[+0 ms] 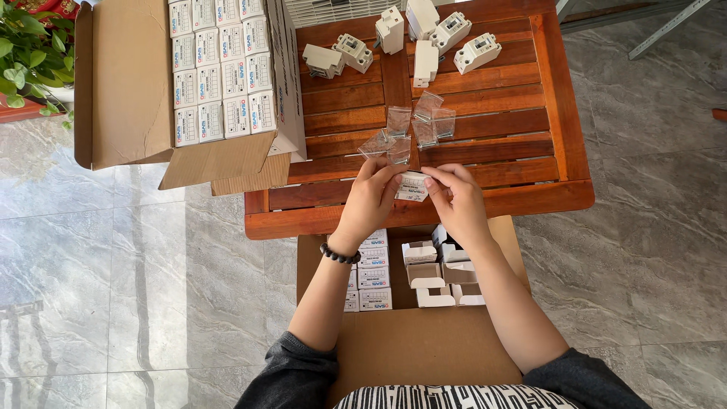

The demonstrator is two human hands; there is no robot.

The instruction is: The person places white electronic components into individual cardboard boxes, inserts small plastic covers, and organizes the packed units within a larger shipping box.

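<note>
The fingers of the left hand (pixel 372 198) and the right hand (pixel 454 198) pinch together one small white box (pixel 413 186), held just above the near edge of the wooden slat table (pixel 530 198). Near it lie clear plastic pieces (pixel 413 127), and farther away white devices (pixel 424 42). A big carton (pixel 125 91) of boxes rests at the table's left. Below is grey marble floor (pixel 113 288), with a green plant (pixel 30 53) in the corner.

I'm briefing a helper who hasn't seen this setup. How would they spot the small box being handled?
Find the slatted wooden table. At its near edge, the left hand and right hand hold one small white box between them. It is the only box off any carton, just below the clear plastic pieces.
</note>
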